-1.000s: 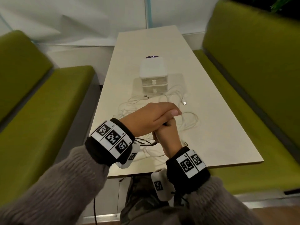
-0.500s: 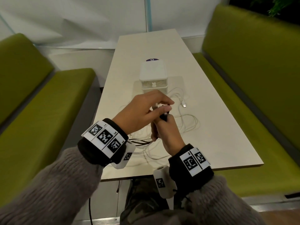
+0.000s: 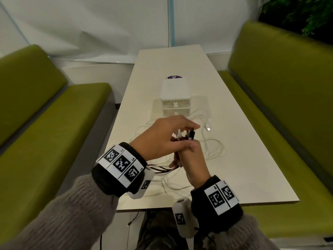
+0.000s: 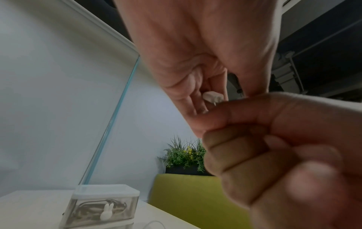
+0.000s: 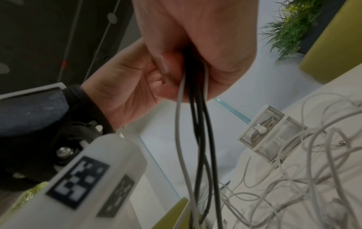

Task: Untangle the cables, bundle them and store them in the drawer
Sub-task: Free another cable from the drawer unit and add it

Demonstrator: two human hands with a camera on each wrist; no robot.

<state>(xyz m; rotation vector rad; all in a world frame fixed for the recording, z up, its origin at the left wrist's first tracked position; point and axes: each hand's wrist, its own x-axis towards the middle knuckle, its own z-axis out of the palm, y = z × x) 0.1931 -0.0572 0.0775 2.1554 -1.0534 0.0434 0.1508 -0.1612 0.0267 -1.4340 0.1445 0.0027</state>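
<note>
A: Our right hand [image 3: 191,160] has its grip wrapped around a gathered run of black and white cables [image 5: 197,124], fist upright. Our left hand [image 3: 165,136] pinches the connector ends [image 3: 191,135] sticking out the top, a white plug [image 4: 212,96] among them.

B: To do this well, we judge we should keep the fist snug while the left evens the ends, so no strand slips.

A: At two o'clock of the hands a loose white cable [image 3: 212,141] sprawls on the desk [image 3: 252,159], its USB plug [image 3: 208,129] free. At twelve o'clock stands the drawer unit [image 3: 175,98], both drawers closed, bunny knobs.

B: Any writing?

A: A purple sticker [image 3: 174,77] behind the unit; its white lettering is unreadable. Wristbands carry coded squares only.
</note>
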